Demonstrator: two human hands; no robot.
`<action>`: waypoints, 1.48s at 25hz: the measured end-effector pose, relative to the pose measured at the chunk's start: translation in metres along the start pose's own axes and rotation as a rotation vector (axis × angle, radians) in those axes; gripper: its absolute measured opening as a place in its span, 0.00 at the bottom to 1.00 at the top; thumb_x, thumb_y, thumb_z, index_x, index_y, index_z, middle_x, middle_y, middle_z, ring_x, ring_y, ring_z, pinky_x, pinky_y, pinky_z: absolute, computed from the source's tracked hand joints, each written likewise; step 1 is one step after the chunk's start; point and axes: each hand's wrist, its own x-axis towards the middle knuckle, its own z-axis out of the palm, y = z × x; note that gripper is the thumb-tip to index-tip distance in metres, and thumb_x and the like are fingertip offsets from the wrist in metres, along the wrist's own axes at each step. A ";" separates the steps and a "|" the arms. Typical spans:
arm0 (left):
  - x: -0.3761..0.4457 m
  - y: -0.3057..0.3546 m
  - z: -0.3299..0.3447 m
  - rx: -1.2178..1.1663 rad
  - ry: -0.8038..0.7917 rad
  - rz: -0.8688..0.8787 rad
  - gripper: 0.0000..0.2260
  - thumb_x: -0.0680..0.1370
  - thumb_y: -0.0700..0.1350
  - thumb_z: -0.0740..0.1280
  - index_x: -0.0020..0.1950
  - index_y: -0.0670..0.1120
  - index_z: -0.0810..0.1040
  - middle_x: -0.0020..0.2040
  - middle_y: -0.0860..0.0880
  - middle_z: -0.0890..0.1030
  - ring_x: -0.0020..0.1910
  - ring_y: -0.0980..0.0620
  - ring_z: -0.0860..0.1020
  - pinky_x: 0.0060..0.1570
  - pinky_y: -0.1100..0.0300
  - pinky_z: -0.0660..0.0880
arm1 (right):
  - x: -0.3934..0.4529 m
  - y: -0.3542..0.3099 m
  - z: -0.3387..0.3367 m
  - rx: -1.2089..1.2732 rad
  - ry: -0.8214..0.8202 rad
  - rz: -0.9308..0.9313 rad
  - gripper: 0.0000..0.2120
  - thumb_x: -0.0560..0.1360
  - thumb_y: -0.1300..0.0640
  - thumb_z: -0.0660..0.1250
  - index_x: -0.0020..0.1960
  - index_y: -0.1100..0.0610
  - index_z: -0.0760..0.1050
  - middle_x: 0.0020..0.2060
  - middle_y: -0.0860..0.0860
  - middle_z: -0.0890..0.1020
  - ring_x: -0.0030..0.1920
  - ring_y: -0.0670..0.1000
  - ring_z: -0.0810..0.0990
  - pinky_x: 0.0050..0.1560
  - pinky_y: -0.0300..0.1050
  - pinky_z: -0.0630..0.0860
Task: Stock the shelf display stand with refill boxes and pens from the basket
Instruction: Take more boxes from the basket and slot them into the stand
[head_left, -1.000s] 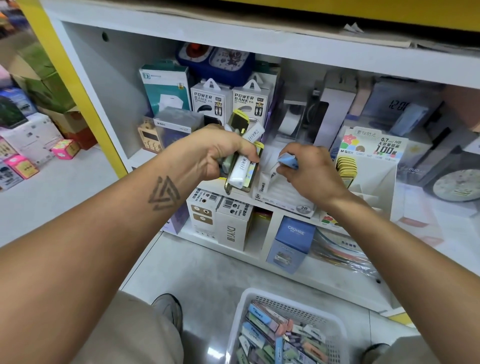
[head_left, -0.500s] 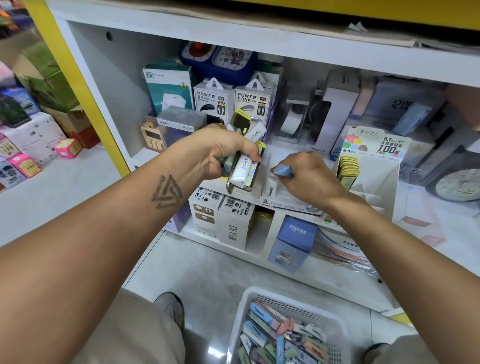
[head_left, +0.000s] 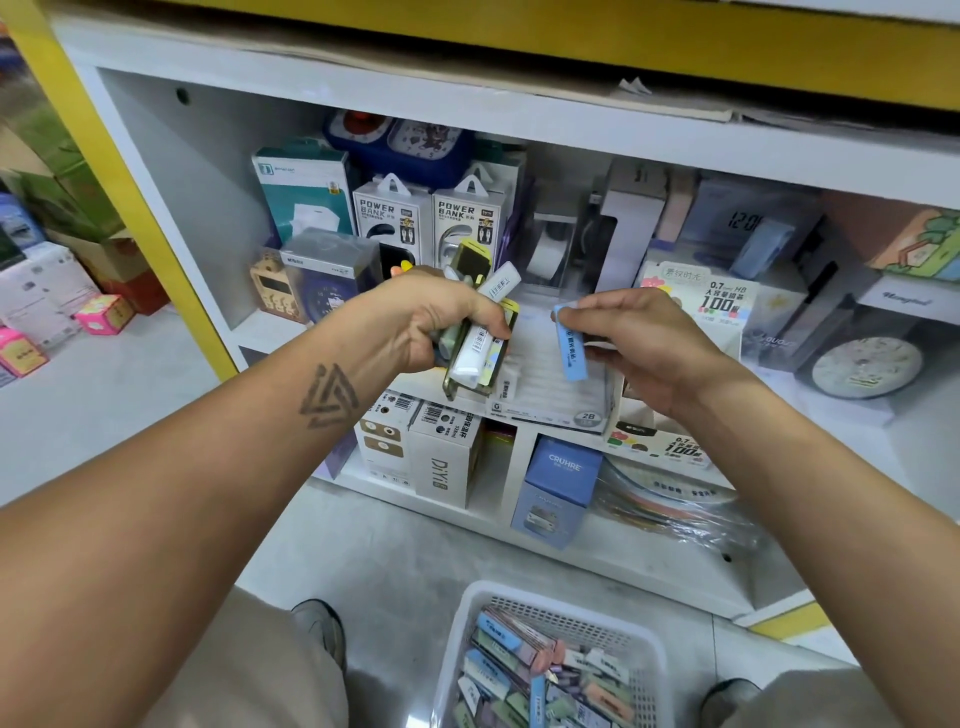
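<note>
Two bare hands: the left hand grips a bundle of about four slim refill boxes, the right hand pinches one light-blue flat refill box. Behind the left hand stand two white power bank cartons. Below both hands is one white perforated plastic basket.

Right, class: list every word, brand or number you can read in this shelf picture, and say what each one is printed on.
"POWER BANK": two white hanging boxes on the shelf.
"0.7 HB 100": header card of the display stand.
"2B": front of the white tray.
"CRUHRE": blue box below.
"DIY": white box below.
"12:0": clock picture box.
Blue refill box in the right hand: print too blurred.
</note>
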 end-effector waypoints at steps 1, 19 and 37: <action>0.000 0.000 0.001 0.007 -0.003 -0.001 0.11 0.70 0.26 0.70 0.48 0.38 0.78 0.39 0.40 0.83 0.38 0.42 0.83 0.45 0.44 0.81 | 0.001 0.000 -0.001 -0.038 0.016 -0.020 0.12 0.72 0.58 0.77 0.53 0.62 0.83 0.44 0.56 0.85 0.42 0.50 0.82 0.46 0.43 0.78; 0.001 0.000 -0.002 0.023 -0.022 -0.030 0.14 0.71 0.28 0.71 0.54 0.37 0.78 0.41 0.40 0.84 0.40 0.43 0.84 0.46 0.46 0.82 | -0.004 0.028 0.014 -0.829 -0.038 -0.427 0.06 0.78 0.59 0.69 0.50 0.49 0.76 0.43 0.48 0.82 0.45 0.53 0.83 0.48 0.54 0.82; 0.000 -0.002 -0.002 0.035 -0.010 -0.005 0.09 0.71 0.27 0.70 0.47 0.37 0.77 0.32 0.41 0.84 0.31 0.45 0.84 0.33 0.49 0.82 | -0.013 0.033 0.023 -1.368 -0.192 -0.353 0.22 0.76 0.54 0.71 0.55 0.50 0.56 0.39 0.53 0.75 0.36 0.55 0.76 0.33 0.49 0.74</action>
